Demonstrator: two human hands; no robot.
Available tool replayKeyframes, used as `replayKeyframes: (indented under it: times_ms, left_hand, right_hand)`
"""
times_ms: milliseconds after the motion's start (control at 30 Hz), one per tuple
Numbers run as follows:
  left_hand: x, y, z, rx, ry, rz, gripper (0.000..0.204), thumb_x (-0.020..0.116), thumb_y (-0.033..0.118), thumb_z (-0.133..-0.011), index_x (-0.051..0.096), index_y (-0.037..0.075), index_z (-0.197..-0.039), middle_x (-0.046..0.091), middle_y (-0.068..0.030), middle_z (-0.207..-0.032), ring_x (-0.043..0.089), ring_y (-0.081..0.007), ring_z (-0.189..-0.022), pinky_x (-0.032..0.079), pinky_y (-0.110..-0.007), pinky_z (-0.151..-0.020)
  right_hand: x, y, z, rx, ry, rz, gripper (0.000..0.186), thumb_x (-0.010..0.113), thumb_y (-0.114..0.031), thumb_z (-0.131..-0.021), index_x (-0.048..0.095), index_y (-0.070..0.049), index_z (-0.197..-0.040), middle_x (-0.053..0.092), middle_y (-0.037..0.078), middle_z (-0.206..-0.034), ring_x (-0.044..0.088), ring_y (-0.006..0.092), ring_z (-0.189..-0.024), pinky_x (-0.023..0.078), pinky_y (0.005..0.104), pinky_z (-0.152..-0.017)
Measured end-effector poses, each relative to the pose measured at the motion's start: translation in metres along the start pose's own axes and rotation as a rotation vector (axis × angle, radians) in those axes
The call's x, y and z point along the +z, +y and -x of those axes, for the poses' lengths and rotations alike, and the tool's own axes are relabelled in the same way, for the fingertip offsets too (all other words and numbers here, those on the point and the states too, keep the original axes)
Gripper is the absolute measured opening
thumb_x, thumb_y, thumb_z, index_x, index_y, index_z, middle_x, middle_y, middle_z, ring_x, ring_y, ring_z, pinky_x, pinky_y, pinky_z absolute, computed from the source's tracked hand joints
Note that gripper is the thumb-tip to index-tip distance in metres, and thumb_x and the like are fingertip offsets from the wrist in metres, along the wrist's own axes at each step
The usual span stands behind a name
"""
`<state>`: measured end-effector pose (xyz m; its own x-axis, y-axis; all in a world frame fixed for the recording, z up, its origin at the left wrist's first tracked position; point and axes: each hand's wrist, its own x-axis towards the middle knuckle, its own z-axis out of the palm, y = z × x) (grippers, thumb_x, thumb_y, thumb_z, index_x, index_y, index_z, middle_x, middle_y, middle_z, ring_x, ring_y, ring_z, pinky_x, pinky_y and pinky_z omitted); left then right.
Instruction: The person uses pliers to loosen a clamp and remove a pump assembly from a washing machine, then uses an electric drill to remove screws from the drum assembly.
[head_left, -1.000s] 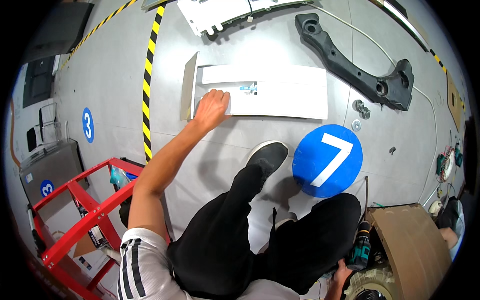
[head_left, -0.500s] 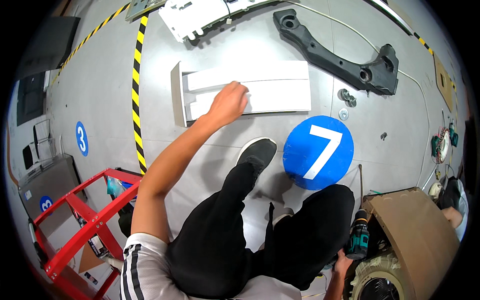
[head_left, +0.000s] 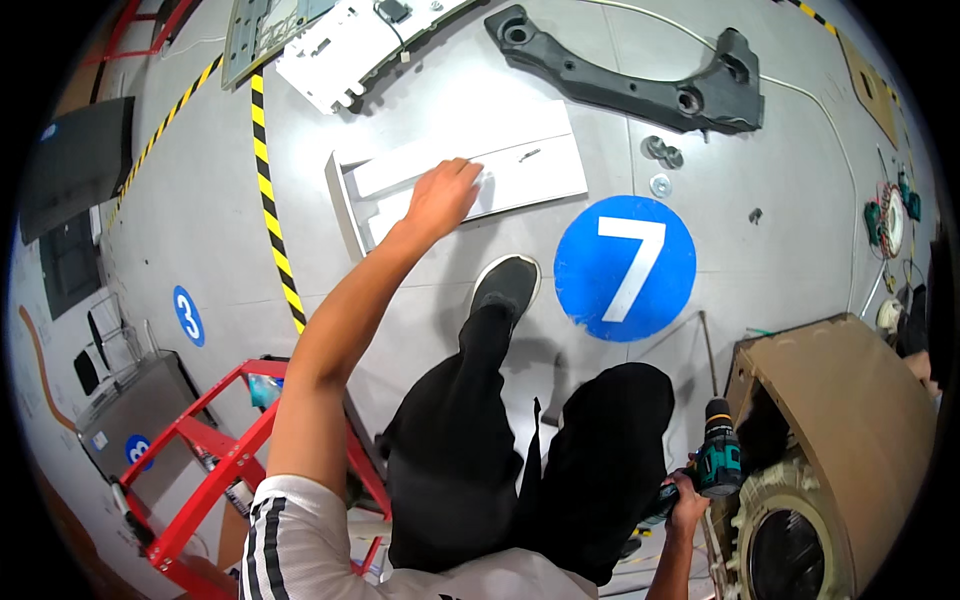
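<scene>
My left hand [head_left: 445,197] is just over the middle of a long white drawer-like box [head_left: 540,190] with a grey end panel, on the floor ahead. Its fingers are loosely stretched, and nothing shows in them. Beyond the fingertips a small, dark screw-like piece [head_left: 529,155] is on the white surface. Low on the right, my right hand [head_left: 686,503] is closed around the handle of a black and teal cordless drill [head_left: 718,462]. A long thin bit [head_left: 709,350] points forward from the drill, away from me.
A dark curved bar [head_left: 625,85] and a white panel part [head_left: 345,50] lie farther off. Small grey pieces [head_left: 662,152] and a washer [head_left: 660,186] sit near the bar. An opened brown housing [head_left: 840,400] stands at right, a red frame [head_left: 215,445] at left.
The view has shifted and turned. My left hand's fingers have loosened, and the small screw-like piece now shows on the white box. My right hand still holds the drill, now more fully in view.
</scene>
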<state>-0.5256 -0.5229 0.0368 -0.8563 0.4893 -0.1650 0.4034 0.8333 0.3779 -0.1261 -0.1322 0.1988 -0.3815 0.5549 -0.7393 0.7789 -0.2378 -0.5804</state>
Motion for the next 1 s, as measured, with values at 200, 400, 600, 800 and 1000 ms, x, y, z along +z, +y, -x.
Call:
replayKeyframes:
  times_ms: [200, 400, 600, 800, 1000]
  left_hand:
    - [-0.1, 0.027, 0.107, -0.267, -0.403, 0.027, 0.025, 0.058, 0.024, -0.082, 0.061, 0.005, -0.098, 0.06, -0.0128, -0.102, 0.056, -0.031, -0.097, 0.047, -0.041, -0.081]
    - [-0.242, 0.082, 0.149, -0.192, -0.443, 0.108, 0.026, 0.059, 0.026, -0.081, 0.063, 0.006, -0.097, 0.062, -0.0143, -0.096, 0.059, -0.0311, -0.089, 0.048, -0.04, -0.077]
    - [-0.35, 0.203, 0.113, 0.131, -0.595, 0.181, 0.022, 0.06, 0.022, -0.081, 0.065, 0.002, -0.088, 0.065, -0.0163, -0.079, 0.063, -0.0316, -0.071, 0.05, -0.038, -0.066]
    - [-0.37, 0.363, 0.071, 0.513, -0.776, 0.13, 0.023, 0.059, 0.023, -0.082, 0.065, 0.003, -0.092, 0.066, -0.0155, -0.084, 0.064, -0.0307, -0.078, 0.051, -0.036, -0.071]
    - [-0.359, 0.549, 0.112, 0.785, -0.869, 0.163, 0.026, 0.056, 0.025, -0.086, 0.063, 0.002, -0.096, 0.065, -0.0182, -0.087, 0.064, -0.0306, -0.082, 0.05, -0.035, -0.072]
  right_hand:
    - [-0.038, -0.066, 0.138, 0.174, 0.089, -0.091, 0.047, 0.059, -0.003, -0.065, 0.046, 0.002, -0.11, 0.052, 0.012, -0.096, 0.055, 0.017, -0.066, 0.046, 0.0295, -0.064]
    - [-0.096, -0.146, 0.306, 0.207, 0.173, 0.059, 0.035, 0.063, -0.002, -0.07, 0.054, 0.0, -0.104, 0.057, 0.007, -0.082, 0.056, 0.0171, -0.07, 0.046, 0.0304, -0.065]
    - [-0.099, -0.161, 0.416, -0.051, 0.319, 0.153, 0.027, 0.068, -0.028, -0.072, 0.062, -0.006, -0.086, 0.064, 0.011, -0.083, 0.061, 0.0303, -0.08, 0.048, 0.0384, -0.073]
    - [-0.085, -0.172, 0.511, -0.098, 0.544, 0.076, 0.025, 0.069, -0.027, -0.072, 0.062, -0.009, -0.089, 0.065, 0.009, -0.084, 0.062, 0.0272, -0.084, 0.047, 0.0398, -0.079]
    - [-0.087, -0.106, 0.541, -0.158, 0.705, -0.036, 0.02, 0.067, -0.023, -0.073, 0.06, -0.01, -0.087, 0.063, 0.007, -0.084, 0.059, 0.0286, -0.08, 0.046, 0.0408, -0.071]
